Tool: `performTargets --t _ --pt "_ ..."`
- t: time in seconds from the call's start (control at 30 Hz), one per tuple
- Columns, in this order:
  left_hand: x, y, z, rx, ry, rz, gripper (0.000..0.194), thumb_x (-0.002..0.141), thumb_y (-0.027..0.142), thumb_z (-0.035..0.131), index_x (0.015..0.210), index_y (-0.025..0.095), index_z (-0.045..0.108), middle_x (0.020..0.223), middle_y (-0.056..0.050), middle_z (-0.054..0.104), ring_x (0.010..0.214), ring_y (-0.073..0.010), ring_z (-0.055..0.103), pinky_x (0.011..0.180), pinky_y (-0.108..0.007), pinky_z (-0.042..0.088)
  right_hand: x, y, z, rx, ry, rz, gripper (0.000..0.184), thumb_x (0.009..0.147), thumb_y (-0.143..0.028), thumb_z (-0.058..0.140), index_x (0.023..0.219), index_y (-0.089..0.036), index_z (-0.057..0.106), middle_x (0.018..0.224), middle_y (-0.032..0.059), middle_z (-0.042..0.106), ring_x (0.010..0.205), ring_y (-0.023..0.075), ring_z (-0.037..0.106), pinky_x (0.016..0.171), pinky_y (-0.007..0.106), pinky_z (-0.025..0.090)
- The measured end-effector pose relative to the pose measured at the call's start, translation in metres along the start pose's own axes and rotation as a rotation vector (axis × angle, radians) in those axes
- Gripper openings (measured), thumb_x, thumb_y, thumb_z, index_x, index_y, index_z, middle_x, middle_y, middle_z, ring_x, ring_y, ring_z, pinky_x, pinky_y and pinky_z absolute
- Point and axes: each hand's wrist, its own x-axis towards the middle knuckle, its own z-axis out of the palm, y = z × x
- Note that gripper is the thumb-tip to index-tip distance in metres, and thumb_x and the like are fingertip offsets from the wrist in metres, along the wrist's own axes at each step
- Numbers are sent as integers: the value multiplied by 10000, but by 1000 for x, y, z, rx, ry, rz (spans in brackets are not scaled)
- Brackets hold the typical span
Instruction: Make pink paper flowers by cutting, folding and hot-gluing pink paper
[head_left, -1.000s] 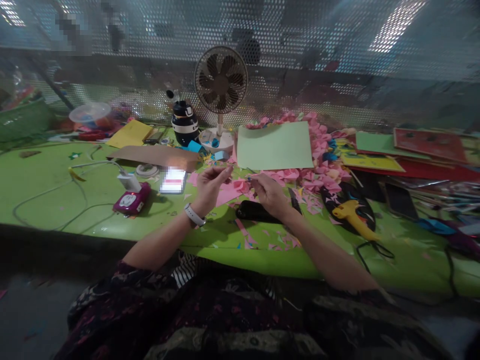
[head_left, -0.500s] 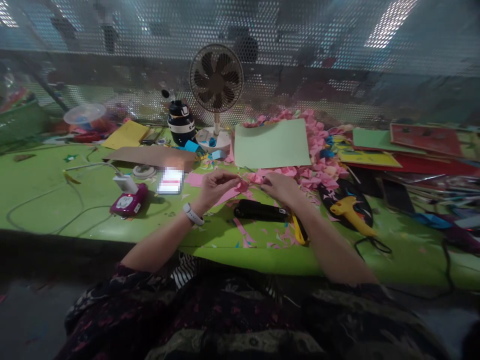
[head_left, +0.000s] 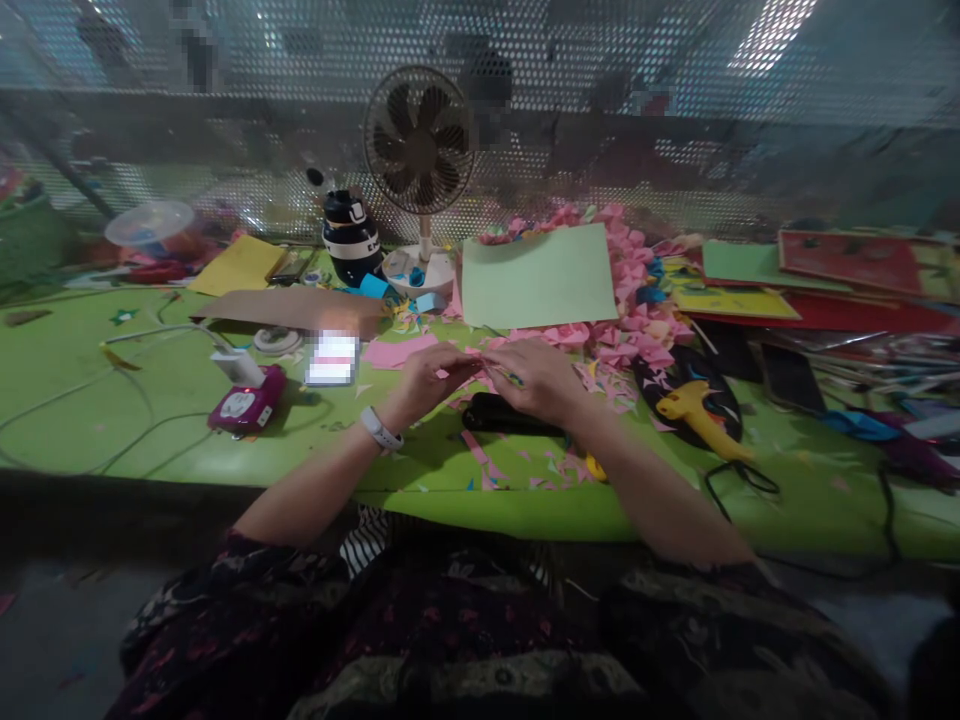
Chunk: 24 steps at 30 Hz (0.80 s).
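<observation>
My left hand [head_left: 435, 378], with a white watch [head_left: 380, 430] on its wrist, pinches a small piece of pink paper [head_left: 474, 354]. Closed fingers of my right hand [head_left: 538, 376] meet it from the other side, fingertips on the same piece. A thin, slender thing [head_left: 516, 379] shows at the right fingers, too small to name. Below both hands lies a black stapler [head_left: 506, 414], partly covered by the right hand. A pink paper sheet [head_left: 401, 350] rests left of the hands, and a pile of folded pink paper pieces [head_left: 637, 335] lies beyond the right hand.
A pale green sheet [head_left: 536, 278] lies on the pile. Behind stand a fan [head_left: 420, 145] and a dark bottle [head_left: 351, 240]. Left are a lit phone [head_left: 332, 358] and a purple power socket [head_left: 247, 400] with cables. A yellow glue gun [head_left: 701, 415] lies at right.
My hands have come together at the pink paper, the right one moving left and turning its knuckles over. The stapler is now more covered. The whole view has shifted slightly.
</observation>
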Motion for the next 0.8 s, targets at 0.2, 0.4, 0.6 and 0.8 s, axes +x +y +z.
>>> performTargets --t 0.2,0.4,0.6,0.8 --pt "0 2 0 48 16 10 137 862 327 702 870 207 768 721 -49 715 632 -134 625 581 -259 498 -1 -1 -1 -45 21 26 321 937 -277 512 1167 -145 692 1101 151 741 998 294 671 852 452 514" --pt "-1 0 0 74 -2 35 132 863 303 702 910 197 765 756 -63 730 649 -141 638 588 -260 500 -1 -5 1 -101 31 6 291 945 -288 499 1074 -158 725 998 137 757 936 283 675 798 424 510" --pt "-1 1 0 89 -30 43 134 863 310 693 909 209 769 744 -57 728 636 -134 635 578 -253 506 0 -2 6 -115 15 6 301 979 -276 464 1035 -179 743 943 114 769 875 259 687 778 414 512" --pt "9 -10 -22 98 2 -115 182 832 325 711 931 184 768 817 -79 746 676 -152 663 578 -251 527 0 13 2 -57 24 56 309 992 -294 468 1091 -187 740 1022 96 774 908 244 702 772 389 526"
